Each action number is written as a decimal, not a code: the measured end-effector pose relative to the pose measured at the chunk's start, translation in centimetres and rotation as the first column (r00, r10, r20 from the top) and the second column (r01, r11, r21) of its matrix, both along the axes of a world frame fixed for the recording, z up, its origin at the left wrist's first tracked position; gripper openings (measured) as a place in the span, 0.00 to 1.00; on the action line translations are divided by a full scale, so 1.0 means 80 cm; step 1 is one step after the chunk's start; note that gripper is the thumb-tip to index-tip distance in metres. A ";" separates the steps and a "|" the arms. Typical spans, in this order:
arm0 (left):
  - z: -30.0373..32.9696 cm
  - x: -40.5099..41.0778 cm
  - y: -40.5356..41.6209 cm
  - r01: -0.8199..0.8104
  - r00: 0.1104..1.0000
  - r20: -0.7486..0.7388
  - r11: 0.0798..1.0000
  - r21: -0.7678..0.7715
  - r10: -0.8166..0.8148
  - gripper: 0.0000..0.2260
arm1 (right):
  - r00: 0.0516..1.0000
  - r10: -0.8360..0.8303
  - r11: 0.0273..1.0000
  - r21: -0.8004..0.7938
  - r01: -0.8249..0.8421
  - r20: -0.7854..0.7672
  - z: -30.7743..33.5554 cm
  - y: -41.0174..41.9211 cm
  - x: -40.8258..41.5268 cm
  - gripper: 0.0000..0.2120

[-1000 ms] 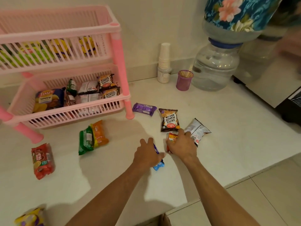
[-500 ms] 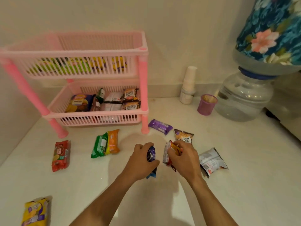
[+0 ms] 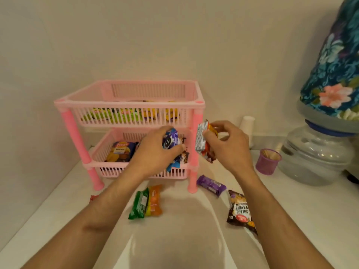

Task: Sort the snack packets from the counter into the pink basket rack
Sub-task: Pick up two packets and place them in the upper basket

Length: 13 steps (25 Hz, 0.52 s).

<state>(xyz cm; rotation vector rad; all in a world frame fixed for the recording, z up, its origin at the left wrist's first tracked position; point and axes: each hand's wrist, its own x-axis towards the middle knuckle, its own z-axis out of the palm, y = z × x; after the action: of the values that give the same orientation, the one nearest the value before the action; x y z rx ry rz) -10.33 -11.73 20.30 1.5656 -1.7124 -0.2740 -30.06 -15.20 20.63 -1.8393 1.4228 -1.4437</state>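
While raised mid-frame before pink basket rack [image 3: 194, 105]: left hand [image 3: 153, 154] fingers curled around blue cookie packet [image 3: 172, 141]; right hand [image 3: 227, 146] pinching orange-silver snack packet [image 3: 203, 139].

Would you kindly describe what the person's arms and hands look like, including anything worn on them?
Both forearms are bare up to the frame's edge: no sleeves, gloves, watch or bracelets in view. The left hand and right hand show no rings on the fingers visible, and the nails look short and unpainted.

Plain cream wall [image 3: 155, 35], white counter [image 3: 291, 220], warm soft light, faint shadows
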 end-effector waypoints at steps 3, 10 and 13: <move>0.055 0.023 -0.025 0.024 0.995 -0.092 0.999 -0.027 -0.027 0.25 | 1.000 -0.018 0.998 -0.067 0.018 0.009 0.054 -0.023 0.016 0.13; 0.153 0.072 -0.129 -0.060 0.996 -0.065 0.998 -0.035 0.057 0.16 | 0.999 -0.029 0.997 -0.068 0.030 0.012 0.141 -0.093 0.055 0.11; 0.158 0.085 -0.174 -0.097 0.986 0.140 0.994 0.048 0.090 0.17 | 1.000 -0.019 0.999 -0.029 0.019 0.000 0.165 -0.131 0.072 0.11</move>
<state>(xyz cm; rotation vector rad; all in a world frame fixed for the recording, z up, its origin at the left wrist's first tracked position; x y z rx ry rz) -3.56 -25.62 32.91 1.7348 -1.7429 -0.1696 -24.33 -25.72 33.80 -1.8478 1.4310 -1.4806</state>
